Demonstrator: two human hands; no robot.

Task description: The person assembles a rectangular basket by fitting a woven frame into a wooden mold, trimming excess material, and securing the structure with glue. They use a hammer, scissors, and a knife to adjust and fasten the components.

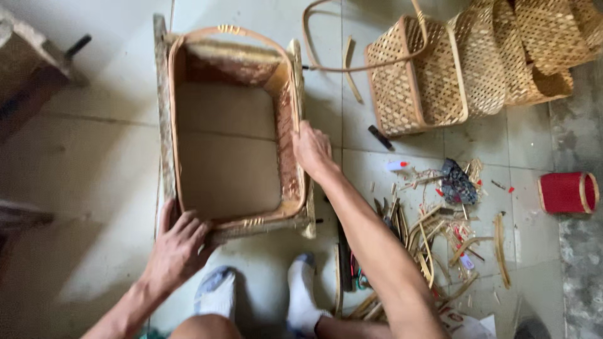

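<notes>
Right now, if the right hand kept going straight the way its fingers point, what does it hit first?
The right hand already rests on the right rim of the bottomless basket frame, fingers pointing up-left. Going on, it would probably cross the open middle and meet the frame's far woven wall, though depth is unclear.

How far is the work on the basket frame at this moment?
Done, by the look of it: several woven baskets lie finished on the floor, and the rim hoop already sits around the open frame. In hand: the left hand holds the near corner, and the right hand presses the right rim. Left: the frame shows no woven bottom, only floor tiles. Loose bamboo strips lie beside it.
</notes>
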